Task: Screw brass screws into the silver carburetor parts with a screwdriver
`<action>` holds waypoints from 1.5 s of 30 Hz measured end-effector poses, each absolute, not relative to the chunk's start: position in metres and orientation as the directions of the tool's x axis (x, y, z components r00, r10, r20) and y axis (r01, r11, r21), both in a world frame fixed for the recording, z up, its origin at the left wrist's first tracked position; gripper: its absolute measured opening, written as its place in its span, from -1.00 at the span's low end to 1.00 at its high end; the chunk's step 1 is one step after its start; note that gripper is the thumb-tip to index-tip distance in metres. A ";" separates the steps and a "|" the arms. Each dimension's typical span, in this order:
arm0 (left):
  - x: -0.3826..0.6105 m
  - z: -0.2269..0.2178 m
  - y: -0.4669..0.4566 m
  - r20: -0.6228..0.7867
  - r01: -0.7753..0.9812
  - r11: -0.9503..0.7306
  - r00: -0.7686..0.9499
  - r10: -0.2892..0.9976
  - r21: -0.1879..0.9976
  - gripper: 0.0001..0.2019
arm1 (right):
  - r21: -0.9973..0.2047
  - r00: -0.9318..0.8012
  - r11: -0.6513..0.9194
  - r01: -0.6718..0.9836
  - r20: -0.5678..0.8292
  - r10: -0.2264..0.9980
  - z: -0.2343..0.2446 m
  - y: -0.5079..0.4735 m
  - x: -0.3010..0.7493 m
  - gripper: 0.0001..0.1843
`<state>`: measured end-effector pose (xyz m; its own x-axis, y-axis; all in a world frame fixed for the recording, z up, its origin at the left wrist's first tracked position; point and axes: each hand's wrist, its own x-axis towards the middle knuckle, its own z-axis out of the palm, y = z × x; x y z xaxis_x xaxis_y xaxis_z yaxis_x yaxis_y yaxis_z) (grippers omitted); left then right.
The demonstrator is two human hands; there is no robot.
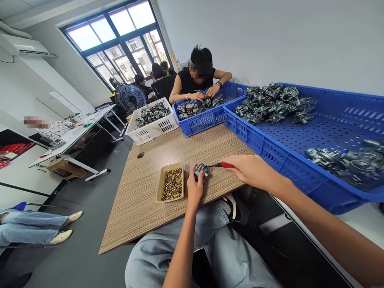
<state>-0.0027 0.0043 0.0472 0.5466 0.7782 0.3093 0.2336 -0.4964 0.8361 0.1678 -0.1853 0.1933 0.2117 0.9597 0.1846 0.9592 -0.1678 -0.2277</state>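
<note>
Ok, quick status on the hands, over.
Left hand grips metal part on table. Right hand holds red-handled screwdriver, tip at part. Nothing in the way.

Both of the person's arms are bare from the elbow down to the left hand (194, 188) and the right hand (249, 170), with no sleeve, glove, watch or ring showing on either. The legs, below the near edge of the worktop (144, 192), are in light blue, washed denim jeans (168, 256) with soft creases over the thighs and knees. Just under that same edge of the worktop, one foot wears a black shoe (237, 210) with white stripes and a pale sole rim.
</note>
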 end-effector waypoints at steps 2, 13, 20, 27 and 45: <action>-0.003 0.047 0.004 0.309 0.231 -0.495 0.547 0.778 0.837 -0.51 | -0.200 0.189 -0.150 0.968 0.189 0.964 0.192 -0.186 0.168 -0.67; -0.003 0.047 0.005 0.306 0.221 -0.486 0.546 0.780 0.846 -0.49 | -0.127 0.169 -0.146 0.981 0.200 0.965 0.187 -0.184 0.165 -0.72; -0.003 0.046 0.005 0.300 0.227 -0.483 0.547 0.781 0.846 -0.50 | -0.240 0.215 -0.162 0.957 0.217 0.952 0.184 -0.182 0.161 -0.88; -0.003 0.046 0.005 0.301 0.228 -0.488 0.552 0.778 0.843 -0.50 | -0.102 0.124 -0.099 0.990 0.289 0.949 0.183 -0.181 0.160 -0.78; -0.003 0.042 0.004 0.379 0.159 -0.616 0.663 0.646 0.771 -0.40 | -0.233 0.319 -0.266 0.935 0.232 0.919 0.206 -0.192 0.168 -0.77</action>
<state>-0.0026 0.0036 0.0421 0.6625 0.6459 0.3793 0.1592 -0.6163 0.7713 0.1683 -0.1925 0.2060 0.3193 0.9188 0.2320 0.9354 -0.2663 -0.2328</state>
